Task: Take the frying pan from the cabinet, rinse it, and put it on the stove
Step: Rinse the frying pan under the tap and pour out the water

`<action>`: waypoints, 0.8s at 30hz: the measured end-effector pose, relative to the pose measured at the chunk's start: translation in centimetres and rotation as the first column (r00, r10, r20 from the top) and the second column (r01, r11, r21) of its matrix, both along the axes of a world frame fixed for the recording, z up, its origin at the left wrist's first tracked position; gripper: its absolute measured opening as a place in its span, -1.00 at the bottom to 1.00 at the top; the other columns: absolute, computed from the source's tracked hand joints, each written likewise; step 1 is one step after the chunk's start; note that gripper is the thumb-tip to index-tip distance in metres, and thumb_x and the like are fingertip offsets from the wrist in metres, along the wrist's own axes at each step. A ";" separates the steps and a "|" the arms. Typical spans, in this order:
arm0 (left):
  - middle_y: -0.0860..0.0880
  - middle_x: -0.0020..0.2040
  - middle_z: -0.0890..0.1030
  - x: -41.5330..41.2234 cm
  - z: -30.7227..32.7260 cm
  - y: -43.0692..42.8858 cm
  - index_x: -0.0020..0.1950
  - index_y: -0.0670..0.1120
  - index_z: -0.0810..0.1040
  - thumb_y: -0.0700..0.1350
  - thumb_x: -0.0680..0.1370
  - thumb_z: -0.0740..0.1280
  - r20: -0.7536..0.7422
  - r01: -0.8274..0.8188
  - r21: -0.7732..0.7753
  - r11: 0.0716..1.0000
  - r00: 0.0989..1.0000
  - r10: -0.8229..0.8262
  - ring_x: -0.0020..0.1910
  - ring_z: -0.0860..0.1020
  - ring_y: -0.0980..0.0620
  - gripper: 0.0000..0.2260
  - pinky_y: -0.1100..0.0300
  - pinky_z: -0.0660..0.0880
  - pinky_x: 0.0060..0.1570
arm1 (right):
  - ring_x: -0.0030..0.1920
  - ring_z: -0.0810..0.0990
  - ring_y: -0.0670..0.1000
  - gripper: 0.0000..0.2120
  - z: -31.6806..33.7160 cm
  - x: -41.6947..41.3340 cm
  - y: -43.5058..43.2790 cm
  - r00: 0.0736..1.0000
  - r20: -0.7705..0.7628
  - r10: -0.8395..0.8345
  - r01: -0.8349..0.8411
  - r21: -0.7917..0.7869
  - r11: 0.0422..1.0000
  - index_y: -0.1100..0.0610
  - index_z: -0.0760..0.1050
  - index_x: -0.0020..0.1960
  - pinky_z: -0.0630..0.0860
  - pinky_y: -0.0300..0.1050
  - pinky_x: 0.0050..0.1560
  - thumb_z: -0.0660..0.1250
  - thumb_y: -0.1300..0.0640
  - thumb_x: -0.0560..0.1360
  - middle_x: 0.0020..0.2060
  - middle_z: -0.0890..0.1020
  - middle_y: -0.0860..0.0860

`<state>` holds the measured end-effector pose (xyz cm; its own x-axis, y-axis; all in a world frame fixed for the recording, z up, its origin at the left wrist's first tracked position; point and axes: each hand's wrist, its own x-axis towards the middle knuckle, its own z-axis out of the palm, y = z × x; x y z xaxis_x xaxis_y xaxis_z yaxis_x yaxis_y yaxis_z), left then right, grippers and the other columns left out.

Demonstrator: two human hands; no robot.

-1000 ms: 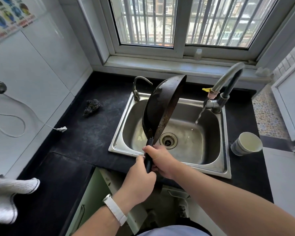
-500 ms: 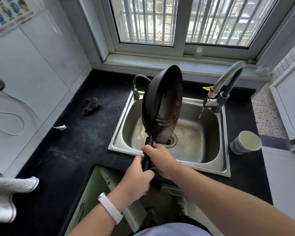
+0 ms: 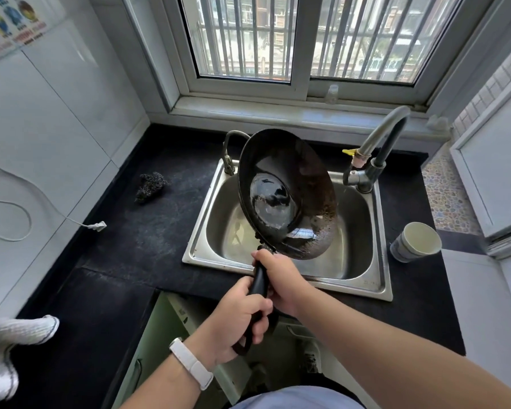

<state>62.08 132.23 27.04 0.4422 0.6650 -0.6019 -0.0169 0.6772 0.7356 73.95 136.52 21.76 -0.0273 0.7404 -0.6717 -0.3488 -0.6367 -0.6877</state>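
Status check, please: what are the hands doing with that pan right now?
Left hand and right hand both grip the handle. Frying pan tilted above the sink. Nothing blocking.

Steel scourer (image 3: 152, 187) and paper cup (image 3: 416, 242) on black counter (image 3: 124, 246); white glove (image 3: 9, 346) at left.

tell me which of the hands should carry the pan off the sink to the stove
Probably the left hand: it wraps the long black handle farther back, a full grip. The right hand clasps the handle just under the frying pan, tilted over the sink. The stove is not in view, so direction is uncertain.
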 end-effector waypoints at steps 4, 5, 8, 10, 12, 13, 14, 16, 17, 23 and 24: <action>-0.09 -0.34 0.46 -0.4 -0.3 -0.1 -0.05 -0.16 0.34 -0.25 0.40 0.29 -0.070 0.072 0.021 0.997 0.995 -0.070 -0.57 0.35 0.01 -0.81 0.18 0.22 -0.52 | -0.47 0.36 -0.04 -0.75 -0.1 -0.1 -0.8 0.997 0.062 -0.047 0.048 -0.009 0.999 0.08 0.36 -0.26 0.29 -0.20 -0.47 0.38 0.08 0.50 -0.45 0.32 -0.03; -0.10 -0.34 0.47 -0.5 -0.3 -0.1 -0.04 -0.17 0.35 -0.27 0.43 0.30 -0.121 0.101 0.045 0.994 0.988 -0.095 -0.57 0.38 -0.01 -0.83 0.18 0.26 -0.52 | -0.45 0.36 -0.03 -0.75 -0.2 -0.1 -0.9 0.994 0.097 -0.047 0.048 -0.009 0.999 0.08 0.35 -0.26 0.28 -0.19 -0.45 0.38 0.09 0.50 -0.45 0.33 -0.03; -0.11 -0.36 0.53 -0.9 -0.1 0.0 -0.06 -0.19 0.41 -0.30 0.49 0.29 -0.354 0.237 0.131 0.963 0.918 -0.178 -0.56 0.48 -0.07 -0.91 0.12 0.44 -0.47 | -0.39 0.37 0.02 -0.78 -0.5 -0.4 -1.5 0.985 0.162 -0.057 0.059 -0.006 0.998 0.10 0.36 -0.24 0.29 -0.17 -0.40 0.37 0.10 0.48 -0.41 0.33 0.00; -0.09 -0.29 0.58 -0.9 0.2 0.0 -0.07 -0.16 0.41 -0.22 0.47 0.29 -0.551 0.369 0.182 0.911 0.806 -0.217 -0.48 0.57 -0.09 -0.91 0.07 0.50 -0.39 | -0.38 0.35 0.03 -0.80 -0.8 -0.8 -1.9 0.977 0.204 -0.066 0.067 -0.002 0.998 0.09 0.36 -0.25 0.25 -0.15 -0.39 0.36 0.10 0.46 -0.40 0.32 0.02; -0.10 -0.11 0.60 -0.6 0.6 -0.3 -0.06 -0.12 0.34 -0.13 0.46 0.27 -0.788 0.556 0.198 0.807 0.580 -0.206 -0.20 0.65 -0.15 -0.86 0.06 0.51 -0.23 | -0.41 0.36 0.02 -0.80 -0.8 -1.3 -2.3 0.969 0.236 -0.076 0.078 0.000 0.997 0.10 0.37 -0.27 0.24 -0.17 -0.42 0.35 0.12 0.47 -0.43 0.34 0.01; -0.11 -0.02 0.60 -0.3 0.7 -0.6 -0.04 -0.10 0.30 -0.12 0.48 0.26 -0.874 0.635 0.189 0.749 0.456 -0.166 -0.04 0.63 -0.18 -0.84 0.07 0.46 -0.16 | -0.45 0.35 0.01 -0.79 -0.8 -1.4 -2.5 0.966 0.246 -0.081 0.083 0.000 0.997 0.10 0.37 -0.29 0.24 -0.19 -0.45 0.34 0.13 0.46 -0.46 0.36 0.01; -0.12 0.06 0.59 -0.1 0.7 -1.0 -0.03 -0.09 0.27 -0.11 0.50 0.25 -0.917 0.672 0.193 0.715 0.383 -0.113 0.07 0.60 -0.20 -0.83 0.08 0.40 -0.13 | -0.48 0.35 0.01 -0.78 -0.8 -1.5 -2.7 0.963 0.257 -0.084 0.086 0.000 0.996 0.11 0.37 -0.31 0.24 -0.21 -0.49 0.34 0.13 0.45 -0.49 0.37 0.01; -0.13 0.11 0.59 0.2 0.3 -1.6 -0.02 -0.07 0.25 -0.08 0.52 0.25 -0.932 0.676 0.205 0.708 0.355 -0.069 0.13 0.57 -0.21 -0.82 0.07 0.37 -0.11 | -0.48 0.35 0.03 -0.78 -0.8 -1.8 -3.2 0.952 0.295 -0.085 0.091 -0.006 0.996 0.12 0.37 -0.34 0.25 -0.18 -0.47 0.35 0.08 0.39 -0.49 0.39 0.03; -0.13 0.10 0.59 0.1 0.1 -1.7 -0.03 -0.07 0.27 -0.05 0.52 0.27 -0.926 0.660 0.207 0.722 0.370 -0.073 0.12 0.57 -0.20 -0.81 0.07 0.39 -0.11 | -0.45 0.36 0.04 -0.77 -0.8 -1.9 -3.5 0.943 0.319 -0.092 0.099 -0.004 0.995 0.11 0.37 -0.35 0.26 -0.13 -0.43 0.36 0.04 0.35 -0.49 0.39 0.03; 0.00 -0.21 0.53 -0.6 -2.2 -3.9 -0.22 -0.02 0.33 -0.04 0.43 0.30 -0.791 0.466 0.284 0.838 0.608 -0.070 -0.23 0.49 -0.06 -0.85 0.10 0.37 -0.30 | -0.40 0.38 0.03 -0.74 -0.7 -2.1 -5.6 0.896 0.432 -0.099 0.101 0.018 0.995 0.10 0.37 -0.40 0.32 -0.03 -0.33 0.38 -0.04 0.22 -0.52 0.38 -0.03; 0.01 -0.22 0.55 -0.7 -2.5 -4.5 -0.21 -0.02 0.35 -0.05 0.42 0.30 -0.776 0.436 0.304 0.847 0.630 -0.046 -0.25 0.51 -0.03 -0.86 0.10 0.38 -0.32 | -0.38 0.40 0.03 -0.75 -0.6 -2.2 -6.1 0.896 0.430 -0.106 0.104 0.029 0.994 0.11 0.37 -0.37 0.34 -0.04 -0.32 0.39 -0.01 0.24 -0.50 0.39 -0.03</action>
<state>61.34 127.72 24.57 0.1812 0.8616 -0.4742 0.7577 0.1851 0.6258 71.70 130.46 21.20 0.3416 0.7267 -0.5960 -0.0823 -0.6086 -0.7892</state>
